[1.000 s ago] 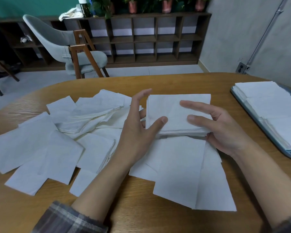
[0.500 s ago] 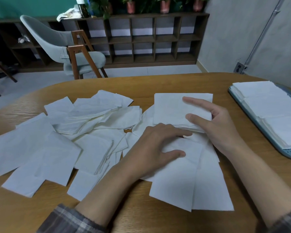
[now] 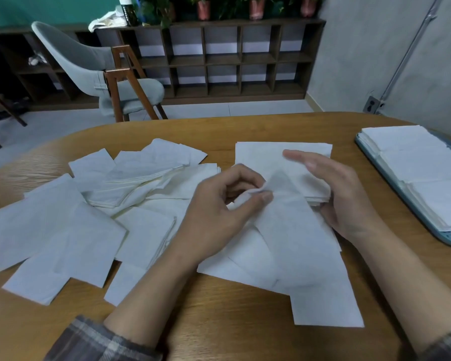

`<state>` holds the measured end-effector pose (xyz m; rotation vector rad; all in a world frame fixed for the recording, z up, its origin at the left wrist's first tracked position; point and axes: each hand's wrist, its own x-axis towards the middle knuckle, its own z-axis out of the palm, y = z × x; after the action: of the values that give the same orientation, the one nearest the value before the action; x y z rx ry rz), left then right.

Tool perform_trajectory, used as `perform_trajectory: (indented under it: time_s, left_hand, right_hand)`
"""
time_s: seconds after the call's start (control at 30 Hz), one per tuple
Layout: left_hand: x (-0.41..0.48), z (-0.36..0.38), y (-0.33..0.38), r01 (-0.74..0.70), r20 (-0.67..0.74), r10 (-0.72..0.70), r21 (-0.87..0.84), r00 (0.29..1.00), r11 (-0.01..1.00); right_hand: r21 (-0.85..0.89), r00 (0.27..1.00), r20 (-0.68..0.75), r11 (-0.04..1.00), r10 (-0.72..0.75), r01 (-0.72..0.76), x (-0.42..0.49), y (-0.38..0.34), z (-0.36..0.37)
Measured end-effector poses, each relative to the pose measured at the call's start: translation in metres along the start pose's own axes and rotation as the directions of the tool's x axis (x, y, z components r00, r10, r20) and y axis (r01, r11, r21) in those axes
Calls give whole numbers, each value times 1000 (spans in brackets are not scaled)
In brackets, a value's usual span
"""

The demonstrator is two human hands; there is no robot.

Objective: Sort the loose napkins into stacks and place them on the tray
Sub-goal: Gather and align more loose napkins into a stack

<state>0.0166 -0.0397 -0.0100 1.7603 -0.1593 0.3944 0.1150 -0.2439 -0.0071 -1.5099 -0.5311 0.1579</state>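
Several loose white napkins (image 3: 63,230) lie scattered over the left and middle of the wooden table (image 3: 219,321). My left hand (image 3: 219,212) pinches the corner of one napkin (image 3: 297,235) and lifts it off the pile at the centre. A squared stack of napkins (image 3: 266,157) lies just behind it. My right hand (image 3: 341,194) rests at that stack's right edge, fingers stretched over the top and thumb by its near side. The blue-grey tray (image 3: 448,238) at the right edge holds rows of stacked napkins (image 3: 414,157).
A grey chair with wooden legs (image 3: 110,79) stands beyond the table's far edge. A dark cubby shelf (image 3: 219,58) with potted plants on top runs along the back wall. Bare wood shows between the centre stack and the tray.
My left hand went from the stack's left side down onto the loose napkins, then pinched one corner and raised it. My right hand stayed at the stack's right edge.
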Motion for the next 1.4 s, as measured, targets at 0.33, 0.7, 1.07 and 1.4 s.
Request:
perform_trajectory:
  time_s: [0.33,0.7,1.07,1.4]
  left_hand:
    - [4,-6,-10,-14,-292,25,38,956,999]
    - [5,-13,-3,50,-138,-41,65,990,997]
    - [4,-4,-3,141,-149,-138,7,979,990]
    - [6,-5,-3,177,-251,-148,96,956,979]
  right_hand:
    - [136,990,131,988,52,-69,0,7,0]
    - [63,990,130,996,58,-67,-2,2,1]
    - [23,992,123,1000,-20,18,-3,1,6]
    - [172,998,54,985,-17,7,-3,-3,5]
